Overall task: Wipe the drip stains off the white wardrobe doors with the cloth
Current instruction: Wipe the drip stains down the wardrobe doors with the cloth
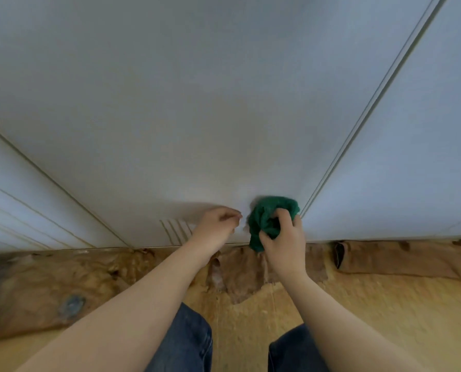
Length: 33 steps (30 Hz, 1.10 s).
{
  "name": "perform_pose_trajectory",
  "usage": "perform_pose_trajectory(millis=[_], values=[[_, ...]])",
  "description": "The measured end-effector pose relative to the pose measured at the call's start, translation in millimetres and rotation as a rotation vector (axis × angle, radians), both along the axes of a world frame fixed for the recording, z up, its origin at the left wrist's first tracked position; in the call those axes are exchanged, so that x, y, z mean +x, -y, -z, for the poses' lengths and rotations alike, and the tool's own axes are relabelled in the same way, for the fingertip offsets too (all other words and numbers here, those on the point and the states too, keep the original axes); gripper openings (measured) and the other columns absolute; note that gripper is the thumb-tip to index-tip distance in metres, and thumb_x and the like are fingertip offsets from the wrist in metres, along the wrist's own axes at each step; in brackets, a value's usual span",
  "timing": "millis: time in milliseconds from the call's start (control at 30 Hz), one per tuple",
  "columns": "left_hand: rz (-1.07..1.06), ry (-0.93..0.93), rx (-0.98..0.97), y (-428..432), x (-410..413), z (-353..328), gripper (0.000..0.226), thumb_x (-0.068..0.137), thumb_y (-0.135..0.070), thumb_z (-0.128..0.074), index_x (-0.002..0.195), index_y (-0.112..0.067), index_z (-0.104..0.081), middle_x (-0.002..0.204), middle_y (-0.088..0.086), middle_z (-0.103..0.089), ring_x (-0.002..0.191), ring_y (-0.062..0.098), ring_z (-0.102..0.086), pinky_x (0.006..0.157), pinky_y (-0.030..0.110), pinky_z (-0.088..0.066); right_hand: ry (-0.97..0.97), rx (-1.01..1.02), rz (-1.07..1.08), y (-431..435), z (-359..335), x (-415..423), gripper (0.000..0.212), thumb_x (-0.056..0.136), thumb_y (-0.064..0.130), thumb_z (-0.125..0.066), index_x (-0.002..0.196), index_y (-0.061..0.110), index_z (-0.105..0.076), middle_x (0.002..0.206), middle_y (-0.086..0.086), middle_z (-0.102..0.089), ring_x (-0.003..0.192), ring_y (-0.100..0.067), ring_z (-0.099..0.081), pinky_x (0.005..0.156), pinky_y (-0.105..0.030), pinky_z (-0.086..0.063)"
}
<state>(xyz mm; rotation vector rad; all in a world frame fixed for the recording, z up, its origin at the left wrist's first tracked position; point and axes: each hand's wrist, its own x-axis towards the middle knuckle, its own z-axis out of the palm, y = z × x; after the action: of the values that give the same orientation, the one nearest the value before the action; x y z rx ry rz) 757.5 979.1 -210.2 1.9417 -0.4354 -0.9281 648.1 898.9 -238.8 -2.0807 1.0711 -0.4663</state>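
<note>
Your right hand [285, 242] is clenched round the green cloth [271, 218], bunched into a wad and pressed low on the middle wardrobe door [197, 116], just left of the seam [371, 108] w/ the right-hand door and just above the floor [358, 304]. Your left hand [218, 224] sits beside it at the door, fingers curled, nothing visible in them.

The cloth looks soft, light and floppy, so it won't hold a shape. One tail hangs down past the door's bottom edge. Keep the grip at the wad's middle, w/ fingers behind and a flat pad of fabric toward the panel. The door looks smooth and stiff, prob. slick under the cloth, so press firmly. Stains near the wad are too faint to make out.
</note>
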Motion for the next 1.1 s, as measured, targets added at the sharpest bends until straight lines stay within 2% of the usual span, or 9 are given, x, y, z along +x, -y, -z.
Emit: perform_pose_trajectory(millis=[67, 200, 400, 500, 633, 733, 800, 967, 1100], values=[[-0.080, -0.096, 0.014, -4, 4, 4, 0.014, 0.095, -0.017, -0.051, 0.100, -0.018, -0.065, 0.097, -0.004, -0.061, 0.089, 0.009, -0.055, 0.066, 0.015, -0.043, -0.111, 0.060, -0.036, -5, 17, -2, 0.030, 0.084, 0.005, -0.061, 0.108, 0.016, -0.049, 0.109, 0.000, -0.039, 0.098, -0.022, -0.048, 0.073, -0.023, -0.039], [-0.142, -0.139, 0.032, 1, 10, 3, 0.006, 0.090, -0.019, -0.059, 0.091, -0.021, -0.065, 0.100, -0.005, -0.061, 0.096, 0.011, -0.054, 0.083, 0.024, -0.042, 0.099, 0.054, 0.057, -8, 22, 7, 0.029, 0.081, 0.002, -0.065, 0.100, 0.017, -0.049, 0.106, 0.004, -0.038, 0.090, -0.012, -0.040, 0.064, -0.004, -0.035], [-0.130, -0.143, 0.064, 4, 14, 9, 0.006, 0.089, -0.022, -0.062, 0.085, -0.025, -0.065, 0.093, -0.011, -0.060, 0.100, 0.010, -0.054, 0.090, 0.026, -0.043, -0.144, 0.192, 0.058, 0, 70, 6, 0.025, 0.084, 0.001, -0.060, 0.103, 0.014, -0.050, 0.110, -0.005, -0.044, 0.090, -0.018, -0.043, 0.071, -0.026, -0.041], [-0.129, -0.166, 0.086, 1, 14, 12, 0.006, 0.090, -0.023, -0.061, 0.086, -0.026, -0.066, 0.093, -0.012, -0.060, 0.101, 0.010, -0.053, 0.089, 0.025, -0.042, -0.085, 0.293, 0.200, -1, 79, 6, 0.021, 0.084, 0.002, -0.060, 0.098, 0.014, -0.050, 0.107, -0.007, -0.048, 0.089, -0.018, -0.044, 0.068, -0.021, -0.039], [-0.131, -0.181, 0.113, 5, 14, 13, 0.004, 0.088, -0.022, -0.063, 0.087, -0.025, -0.066, 0.101, -0.006, -0.061, 0.103, 0.012, -0.053, 0.089, 0.027, -0.043, 0.025, 0.272, 0.096, -7, 73, 16, 0.024, 0.081, 0.003, -0.066, 0.090, 0.016, -0.048, 0.096, 0.001, -0.049, 0.086, -0.012, -0.045, 0.056, -0.004, -0.034], [-0.149, -0.217, 0.145, 15, 11, 18, 0.008, 0.087, -0.020, -0.065, 0.094, -0.019, -0.068, 0.110, 0.000, -0.061, 0.108, 0.015, -0.054, 0.097, 0.031, -0.044, -0.120, 0.287, -0.007, 4, 84, 16, 0.026, 0.080, 0.005, -0.068, 0.087, 0.018, -0.047, 0.097, -0.001, -0.051, 0.086, -0.014, -0.044, 0.059, -0.009, -0.035], [-0.160, -0.237, 0.156, 21, 7, 21, 0.014, 0.086, -0.018, -0.065, 0.099, -0.016, -0.068, 0.113, 0.001, -0.061, 0.110, 0.016, -0.054, 0.099, 0.033, -0.043, -0.172, 0.349, 0.073, 10, 91, 12, 0.025, 0.080, 0.004, -0.068, 0.089, 0.018, -0.048, 0.102, -0.004, -0.054, 0.088, -0.016, -0.044, 0.068, -0.019, -0.040], [-0.105, -0.265, 0.187, 19, 15, 23, 0.022, 0.085, -0.020, -0.066, 0.107, -0.015, -0.067, 0.111, 0.002, -0.061, 0.106, 0.016, -0.055, 0.097, 0.031, -0.044, 0.178, 0.526, 0.536, 11, 57, 7, 0.028, 0.079, 0.001, -0.067, 0.088, 0.021, -0.050, 0.087, 0.006, -0.049, 0.091, -0.020, -0.051, 0.071, -0.031, -0.048], [-0.088, -0.325, 0.191, 20, 20, 20, 0.019, 0.090, -0.019, -0.061, 0.109, -0.015, -0.062, 0.106, 0.000, -0.062, 0.105, 0.016, -0.055, 0.092, 0.030, -0.046, 0.507, 0.258, 0.450, 18, 17, -4, 0.039, 0.075, 0.000, -0.066, 0.081, 0.032, -0.044, 0.096, -0.005, -0.056, 0.090, -0.019, -0.054, 0.075, -0.033, -0.050]])
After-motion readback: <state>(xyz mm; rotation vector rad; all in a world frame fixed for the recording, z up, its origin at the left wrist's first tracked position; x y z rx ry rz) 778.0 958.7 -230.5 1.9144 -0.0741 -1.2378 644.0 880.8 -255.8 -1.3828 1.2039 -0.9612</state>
